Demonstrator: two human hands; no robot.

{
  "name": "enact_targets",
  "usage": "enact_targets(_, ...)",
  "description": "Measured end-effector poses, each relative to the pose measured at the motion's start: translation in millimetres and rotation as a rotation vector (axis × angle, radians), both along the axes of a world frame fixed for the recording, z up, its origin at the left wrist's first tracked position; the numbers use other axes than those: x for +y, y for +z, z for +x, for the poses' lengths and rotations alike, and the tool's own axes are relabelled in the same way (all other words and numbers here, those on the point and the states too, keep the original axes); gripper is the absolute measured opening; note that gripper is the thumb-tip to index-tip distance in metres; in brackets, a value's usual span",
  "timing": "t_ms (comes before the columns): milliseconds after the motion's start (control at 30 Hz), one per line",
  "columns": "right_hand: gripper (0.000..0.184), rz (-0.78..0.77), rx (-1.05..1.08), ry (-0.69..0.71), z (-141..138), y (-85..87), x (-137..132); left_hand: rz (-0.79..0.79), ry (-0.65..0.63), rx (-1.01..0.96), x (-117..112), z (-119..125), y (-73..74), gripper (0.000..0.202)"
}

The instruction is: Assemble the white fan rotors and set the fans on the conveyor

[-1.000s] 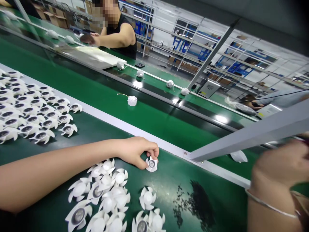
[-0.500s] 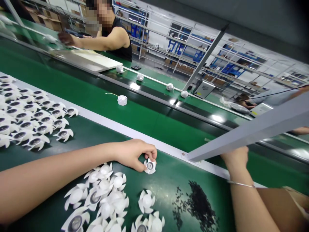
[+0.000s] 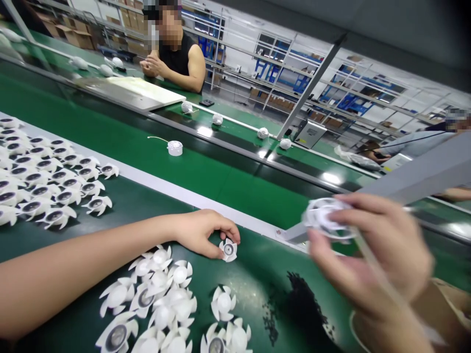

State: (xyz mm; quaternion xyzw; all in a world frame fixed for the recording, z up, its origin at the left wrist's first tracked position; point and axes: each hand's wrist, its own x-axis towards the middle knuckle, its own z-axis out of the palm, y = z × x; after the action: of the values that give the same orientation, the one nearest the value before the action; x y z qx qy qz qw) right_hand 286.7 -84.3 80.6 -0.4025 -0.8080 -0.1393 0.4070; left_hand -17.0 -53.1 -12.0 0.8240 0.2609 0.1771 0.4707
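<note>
So, rows: white fans (image 3: 59, 175) crowd the left of the green table (image 3: 253, 274), dark hubs facing up.
Pile: more fans (image 3: 162, 313) lie heaped below the left forearm, mostly with smooth white domes up, a few with hubs up.
Board: a pale board (image 3: 147, 93) lies beyond the green belt (image 3: 235, 181).
Cup: a round white cup (image 3: 175, 148) sits on the belt, a thin wire trailing off to its left.
Far worker: a person (image 3: 193, 61) in a black sleeveless top sits across the line, hands together.
Left hand: the left hand (image 3: 206, 234) is mostly closed, thumb and fingertips pinching one small fan (image 3: 228, 249), hub toward the camera; whether that touches the table, I cannot tell.
Loose fans: a few (image 3: 223, 302) lie right of the pile, nearer the camera.
Bits: small black bits (image 3: 303, 306) are scattered on the table, partly in shadow.
Cage: a white ringed cage (image 3: 324, 219), blurred, is held up above the table's far edge.
Right hand: the right hand (image 3: 382, 250) is partly closed, thumb below and fingers above, gripping the cage; a pale strip (image 3: 382, 279) crosses it.
Post: a grey post (image 3: 415, 184) slants behind the right hand.
</note>
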Motion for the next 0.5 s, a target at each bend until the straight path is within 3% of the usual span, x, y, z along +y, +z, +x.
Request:
enact_targets(133, 0.019, -0.349, 0.032, 0.256, -51, -25.6, 0, -0.109, 0.029, -0.024, 5, -2, 2.4, 0.046)
enact_targets(267, 0.017, -0.701, 0.052, 0.464, -64, -52.7, 1, -0.322, 0.055, -0.21, 11, -2, 0.5, 0.041)
enact_targets(367, 0.018, -0.78, 0.017, 0.537, -65, -62.0, -2, -0.355, 0.084, -0.241, 13, -2, -2.2, 0.042)
enact_targets(500, 0.019, -0.721, -0.177, 0.543, -67, -67.3, -4, -0.256, 0.126, -0.085, 12, -3, -4.8, 0.047)
